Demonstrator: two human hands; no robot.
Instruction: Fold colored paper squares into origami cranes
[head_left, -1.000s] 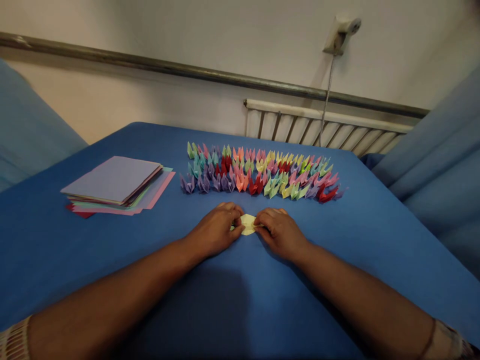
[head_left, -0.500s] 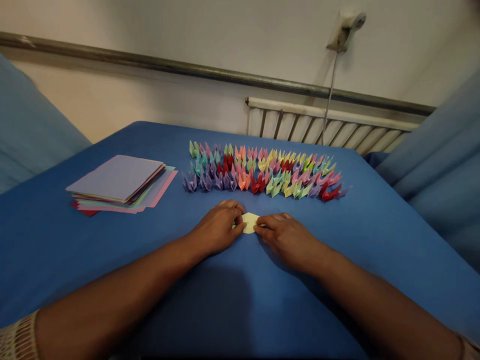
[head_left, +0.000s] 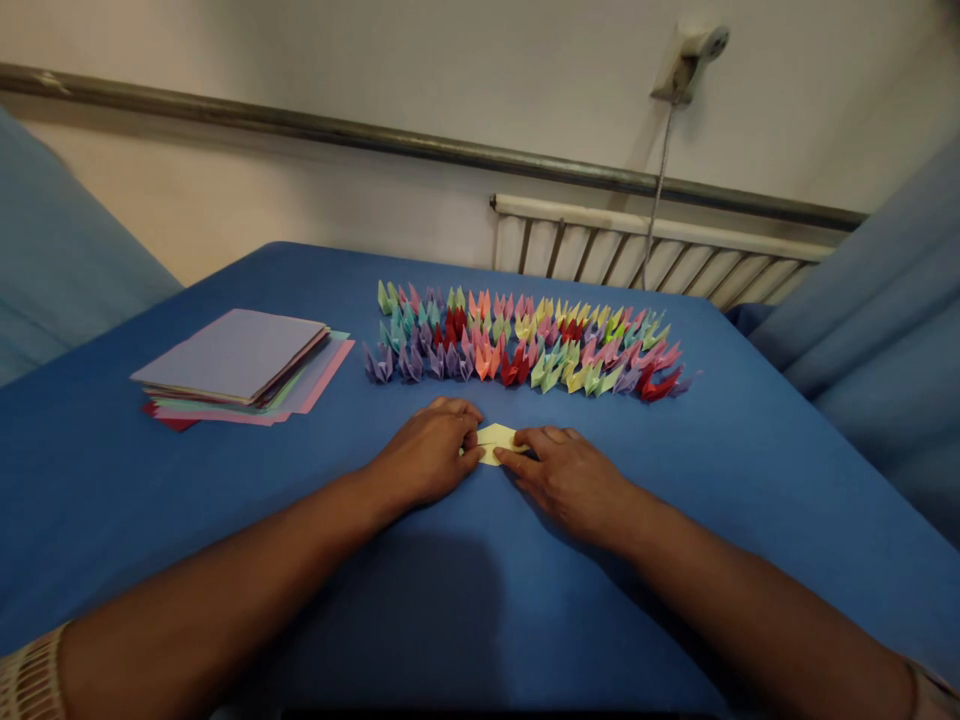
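Note:
A small piece of folded yellow paper (head_left: 495,436) lies on the blue-covered table between my two hands. My left hand (head_left: 435,450) grips its left end, thumb and fingers closed together. From the other side, my right hand (head_left: 566,475) has its fingers closed on the right part, with the thumb pressing near the paper's lower middle. A crease or slit runs across the paper's centre. Beyond my hands stand rows of folded paper cranes (head_left: 487,360) in many colours.
A stack of coloured paper sheets (head_left: 232,355) lies on the left of the blue table cover (head_left: 360,640). Behind the table are a radiator (head_left: 600,245), a metal pipe (head_left: 375,137) and a wall socket with a plugged cord (head_left: 679,75). Blue curtains (head_left: 885,280) hang at both sides.
My right thumb has moved left and inward over the yellow paper. My left hand has shifted very slightly left, and a line across the paper's middle now shows more clearly.

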